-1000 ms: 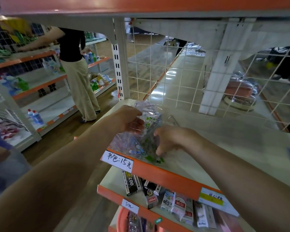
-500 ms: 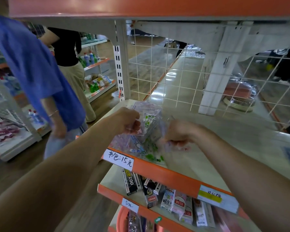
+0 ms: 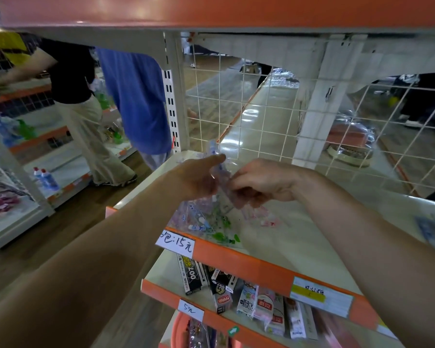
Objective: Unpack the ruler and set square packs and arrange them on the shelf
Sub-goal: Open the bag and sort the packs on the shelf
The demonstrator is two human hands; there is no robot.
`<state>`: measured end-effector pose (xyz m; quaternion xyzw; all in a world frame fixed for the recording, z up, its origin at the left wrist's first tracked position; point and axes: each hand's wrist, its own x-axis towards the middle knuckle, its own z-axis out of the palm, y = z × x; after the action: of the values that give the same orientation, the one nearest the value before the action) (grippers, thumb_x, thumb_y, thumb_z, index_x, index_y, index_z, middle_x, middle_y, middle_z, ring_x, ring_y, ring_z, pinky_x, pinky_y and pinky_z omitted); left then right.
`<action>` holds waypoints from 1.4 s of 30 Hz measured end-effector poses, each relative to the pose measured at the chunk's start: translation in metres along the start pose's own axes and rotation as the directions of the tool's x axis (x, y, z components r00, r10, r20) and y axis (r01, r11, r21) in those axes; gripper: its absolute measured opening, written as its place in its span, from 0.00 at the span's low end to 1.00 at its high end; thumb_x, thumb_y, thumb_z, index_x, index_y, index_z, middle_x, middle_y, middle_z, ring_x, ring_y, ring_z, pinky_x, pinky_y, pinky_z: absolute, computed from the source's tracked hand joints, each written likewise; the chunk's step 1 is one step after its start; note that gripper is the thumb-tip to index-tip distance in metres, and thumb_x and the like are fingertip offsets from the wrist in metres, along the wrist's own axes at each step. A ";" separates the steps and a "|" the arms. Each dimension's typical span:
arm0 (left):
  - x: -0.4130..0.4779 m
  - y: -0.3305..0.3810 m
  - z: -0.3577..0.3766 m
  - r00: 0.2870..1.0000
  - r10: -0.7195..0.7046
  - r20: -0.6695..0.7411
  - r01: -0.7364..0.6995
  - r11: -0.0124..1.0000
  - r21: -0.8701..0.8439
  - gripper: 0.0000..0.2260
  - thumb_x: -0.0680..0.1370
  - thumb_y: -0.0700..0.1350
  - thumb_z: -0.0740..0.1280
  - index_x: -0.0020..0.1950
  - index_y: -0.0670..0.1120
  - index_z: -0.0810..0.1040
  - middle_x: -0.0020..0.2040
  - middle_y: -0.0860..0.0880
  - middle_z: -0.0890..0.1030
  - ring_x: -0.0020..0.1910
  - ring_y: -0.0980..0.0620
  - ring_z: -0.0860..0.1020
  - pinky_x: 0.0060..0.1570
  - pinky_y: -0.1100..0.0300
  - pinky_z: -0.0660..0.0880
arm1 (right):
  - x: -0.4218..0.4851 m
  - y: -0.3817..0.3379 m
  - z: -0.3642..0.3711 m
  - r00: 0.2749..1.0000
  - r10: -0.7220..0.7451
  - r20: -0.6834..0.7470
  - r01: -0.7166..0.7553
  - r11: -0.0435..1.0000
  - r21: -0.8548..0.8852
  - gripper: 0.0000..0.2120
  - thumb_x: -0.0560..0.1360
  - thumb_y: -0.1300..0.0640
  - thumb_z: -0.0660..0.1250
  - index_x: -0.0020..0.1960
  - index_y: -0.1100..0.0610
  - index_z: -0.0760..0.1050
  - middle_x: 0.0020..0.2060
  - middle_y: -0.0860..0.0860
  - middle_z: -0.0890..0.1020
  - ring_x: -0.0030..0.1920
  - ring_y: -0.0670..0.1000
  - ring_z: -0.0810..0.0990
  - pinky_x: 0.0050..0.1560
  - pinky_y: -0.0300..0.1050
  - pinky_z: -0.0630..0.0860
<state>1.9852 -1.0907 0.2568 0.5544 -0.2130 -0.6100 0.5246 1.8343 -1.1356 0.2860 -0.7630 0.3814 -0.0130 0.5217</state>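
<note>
My left hand [image 3: 199, 175] and my right hand [image 3: 259, 182] meet above the cream shelf [image 3: 299, 237], both pinching a clear plastic ruler pack [image 3: 220, 169] held upright between them. Under the hands, a pile of clear ruler and set square packs [image 3: 209, 222] with blue and green print lies flat at the shelf's front left corner. A pale pink-printed pack [image 3: 266, 219] lies just right of that pile. My right fingers hide the lower part of the held pack.
A white wire grid [image 3: 261, 101] backs the shelf. Its orange front edge carries a handwritten price tag [image 3: 176, 243] and a printed label [image 3: 319, 296]. Boxed pens [image 3: 226, 285] fill the shelf below. Two people [image 3: 106, 101] stand in the aisle at left.
Both hands lifted a pack off the pile and brought it upright between them. The person in blue walked farther down the aisle, behind the upright.
</note>
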 end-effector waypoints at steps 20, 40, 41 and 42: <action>0.000 0.025 -0.079 0.954 0.035 -0.297 0.070 0.939 0.337 0.01 0.79 0.40 0.63 0.51 0.43 0.72 0.32 0.47 0.69 0.27 0.53 0.67 0.25 0.64 0.65 | 0.065 0.031 0.015 0.967 -0.142 -0.211 -0.028 0.766 -0.643 0.09 0.73 0.55 0.62 0.39 0.58 0.77 0.37 0.55 0.78 0.39 0.53 0.77 0.37 0.41 0.69; 0.008 0.034 -0.131 0.931 0.049 -0.363 0.128 0.885 0.448 0.04 0.80 0.42 0.62 0.46 0.43 0.73 0.35 0.46 0.75 0.23 0.53 0.68 0.24 0.65 0.64 | 0.160 -0.004 0.013 0.962 -0.183 -0.204 -0.047 0.623 -0.781 0.19 0.77 0.59 0.58 0.67 0.56 0.72 0.66 0.58 0.72 0.64 0.60 0.72 0.63 0.52 0.71; 0.009 0.035 -0.130 0.935 0.032 -0.353 0.134 0.891 0.435 0.04 0.80 0.42 0.62 0.47 0.44 0.72 0.35 0.46 0.75 0.23 0.54 0.68 0.24 0.65 0.64 | 0.170 -0.001 0.010 0.962 -0.174 -0.213 -0.064 0.611 -0.789 0.18 0.77 0.59 0.57 0.65 0.58 0.72 0.64 0.59 0.73 0.61 0.60 0.73 0.61 0.52 0.73; 0.009 0.037 -0.128 0.940 0.019 -0.341 0.133 0.900 0.415 0.03 0.80 0.42 0.62 0.48 0.44 0.72 0.36 0.47 0.75 0.23 0.54 0.68 0.24 0.65 0.65 | 0.178 0.001 0.008 0.964 -0.158 -0.216 -0.076 0.612 -0.787 0.16 0.77 0.59 0.56 0.62 0.60 0.74 0.61 0.60 0.75 0.58 0.61 0.75 0.58 0.52 0.74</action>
<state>2.1167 -1.0708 0.2457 0.7590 -0.2335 -0.4587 0.3988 1.9634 -1.2358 0.2140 -0.9140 0.3962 0.0428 0.0763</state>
